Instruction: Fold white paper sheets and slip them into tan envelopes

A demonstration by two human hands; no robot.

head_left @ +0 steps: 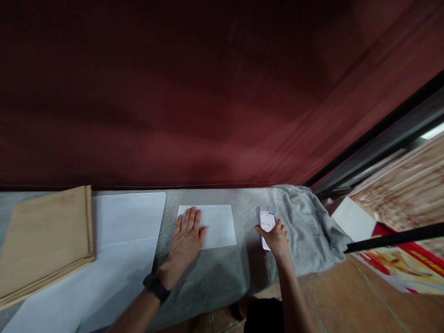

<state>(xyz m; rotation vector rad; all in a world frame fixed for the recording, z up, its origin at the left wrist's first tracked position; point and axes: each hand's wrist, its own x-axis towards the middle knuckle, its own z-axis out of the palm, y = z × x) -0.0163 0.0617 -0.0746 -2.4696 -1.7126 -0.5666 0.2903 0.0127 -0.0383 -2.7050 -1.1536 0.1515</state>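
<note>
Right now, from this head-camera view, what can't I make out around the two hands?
In the head view:
- Phone: its lower part is partly covered by the right hand; the screen's characters are too small and blurred to read.
- Small white sheet: the left hand hides part of its left side.
- Brown stack: cut off by the left edge; it hides part of the large white sheet.
- Printed box: cut off by the right edge, lettering blurred.

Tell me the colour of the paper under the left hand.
White. The paper under the left hand shows best in the head view.

Left fingers (188,219) flat on white sheet (220,226); right fingers (278,225) spread across phone (267,220).
</note>
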